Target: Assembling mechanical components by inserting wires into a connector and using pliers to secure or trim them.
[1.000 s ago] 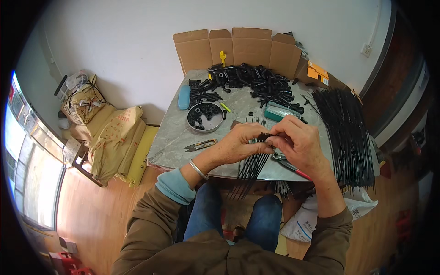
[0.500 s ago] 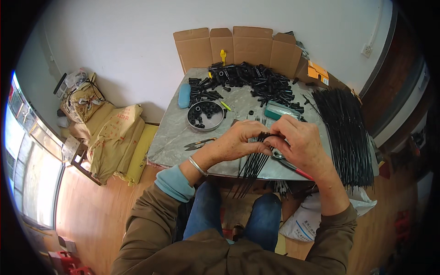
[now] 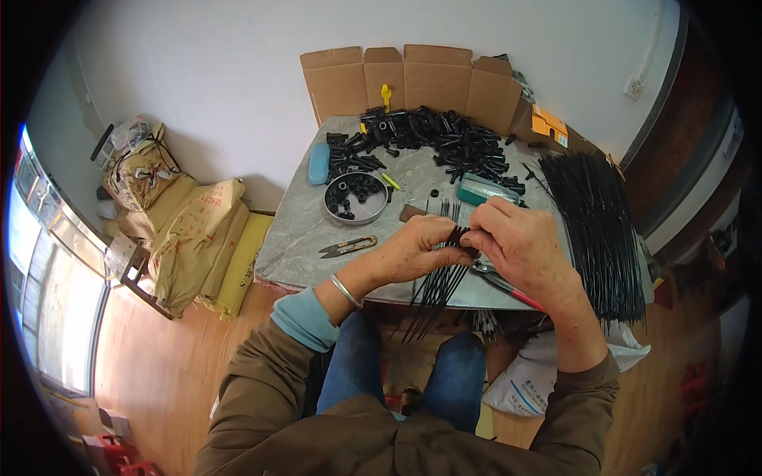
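Note:
My left hand and my right hand meet above the near edge of the table. Thumb and fingers of the left are closed on thin black rods, whose lower ends stick out past the table edge. Right beside it, the right hand's thumb and fingertips are pinched together at the dark upper part of these rods; whatever sits in that pinch is hidden. Cutting pliers with a red handle lie partly under the right hand. Thread snips rest left of the left wrist.
A round metal tin holds small black parts. Behind it spreads a heap of black tubular parts before a cardboard screen. A blue case, a green box and a big bundle of black rods also lie on the table.
The hands stay together and barely shift; the right fingers have changed their grip slightly. The snips and a small brown piece show more fully now.

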{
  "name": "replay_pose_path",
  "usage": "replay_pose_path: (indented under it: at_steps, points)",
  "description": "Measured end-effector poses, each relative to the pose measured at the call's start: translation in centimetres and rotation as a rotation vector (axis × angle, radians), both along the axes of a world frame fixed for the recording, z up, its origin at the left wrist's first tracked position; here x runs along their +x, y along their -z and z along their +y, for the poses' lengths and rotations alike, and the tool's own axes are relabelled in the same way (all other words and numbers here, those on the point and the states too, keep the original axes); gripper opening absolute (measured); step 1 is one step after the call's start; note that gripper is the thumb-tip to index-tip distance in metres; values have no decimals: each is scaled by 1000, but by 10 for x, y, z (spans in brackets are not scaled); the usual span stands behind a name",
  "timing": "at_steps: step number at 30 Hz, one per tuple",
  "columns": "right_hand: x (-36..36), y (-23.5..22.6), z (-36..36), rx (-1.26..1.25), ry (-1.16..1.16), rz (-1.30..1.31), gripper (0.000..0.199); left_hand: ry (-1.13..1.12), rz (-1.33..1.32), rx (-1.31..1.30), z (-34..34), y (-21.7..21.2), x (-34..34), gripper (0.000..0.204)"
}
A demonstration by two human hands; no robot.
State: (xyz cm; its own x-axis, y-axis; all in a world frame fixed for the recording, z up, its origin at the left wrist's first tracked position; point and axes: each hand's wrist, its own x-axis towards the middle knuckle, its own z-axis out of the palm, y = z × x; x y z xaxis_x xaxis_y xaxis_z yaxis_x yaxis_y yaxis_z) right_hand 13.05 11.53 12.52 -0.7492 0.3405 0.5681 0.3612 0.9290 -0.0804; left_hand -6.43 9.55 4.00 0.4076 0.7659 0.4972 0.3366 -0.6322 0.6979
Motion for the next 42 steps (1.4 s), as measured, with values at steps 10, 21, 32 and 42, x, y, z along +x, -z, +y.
replay_pose_path:
  at_steps: [10, 21, 32, 42]
  points:
    - [-4, 16, 5, -127, -80, 159, 13, 65, -62, -68, 0, 2, -3, 22]
    - [-8, 23, 9, -177, -91, 238, 13, 137, -161, -209, -1, -3, -1, 22]
    - [-28, 25, 8, 90, -26, 194, 22, 134, -165, -196, 5, 15, 11, 27]
    - [-47, 16, 20, -56, 66, 130, 22, -199, 499, 290, -2, 110, 8, 76]
